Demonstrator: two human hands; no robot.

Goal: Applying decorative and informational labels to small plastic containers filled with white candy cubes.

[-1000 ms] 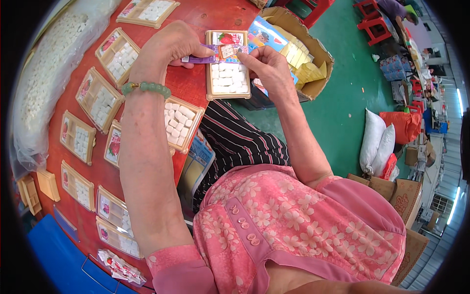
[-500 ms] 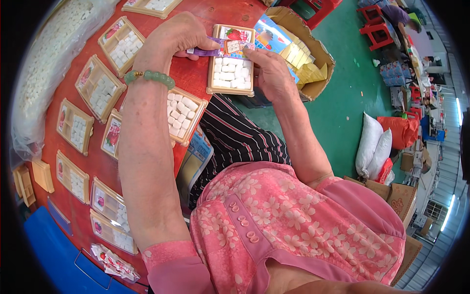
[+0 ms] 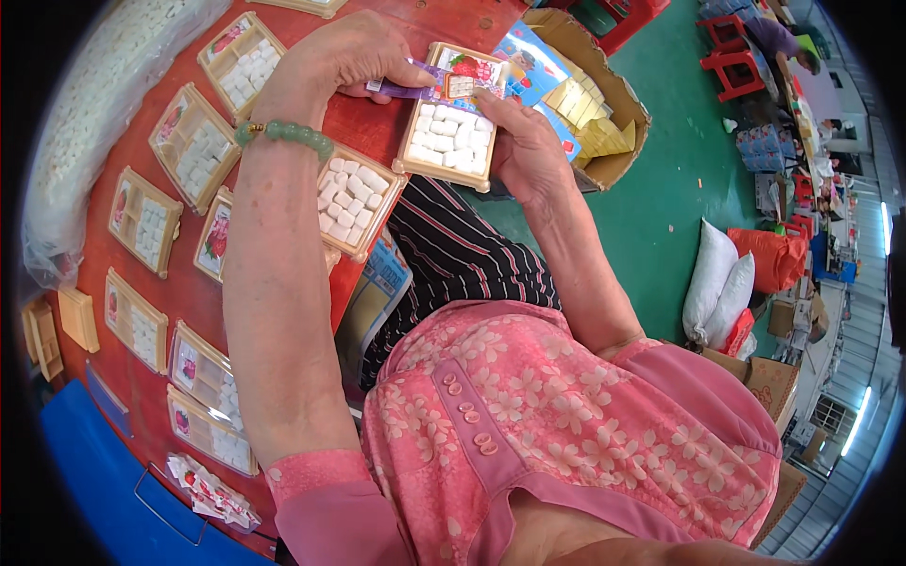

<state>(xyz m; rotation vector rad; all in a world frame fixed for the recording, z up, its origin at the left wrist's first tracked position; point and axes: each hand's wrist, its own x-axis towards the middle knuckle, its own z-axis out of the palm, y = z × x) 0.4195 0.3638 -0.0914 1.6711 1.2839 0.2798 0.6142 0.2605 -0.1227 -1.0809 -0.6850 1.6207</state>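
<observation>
A beige tray of white pillow-shaped pieces (image 3: 447, 142), with a strawberry-printed sachet (image 3: 464, 65) in its upper compartment, sits at the table's right edge. Across its middle lies a purple printed cardboard strip (image 3: 420, 91). My left hand (image 3: 370, 58) is closed on the strip's left end, pinching it between thumb and fingers. On the other side, my right hand (image 3: 528, 137) presses its thumb on the strip's right end; its other fingers are mostly hidden beside the tray. Another filled tray (image 3: 353, 209) lies under my left forearm, partly covered.
Several similar trays (image 3: 195, 148) stand in rows on the red table (image 3: 368, 121). A large clear bag of white pieces (image 3: 104, 123) lines its left side. Beyond the right edge, an open carton (image 3: 618, 156) holds yellow sheets. Loose sachets (image 3: 212, 491) lie near a blue surface (image 3: 104, 472).
The tray has tilted slightly, its lower end swinging a little right. The strip is still held across it by both hands. The view has shifted a bit.
</observation>
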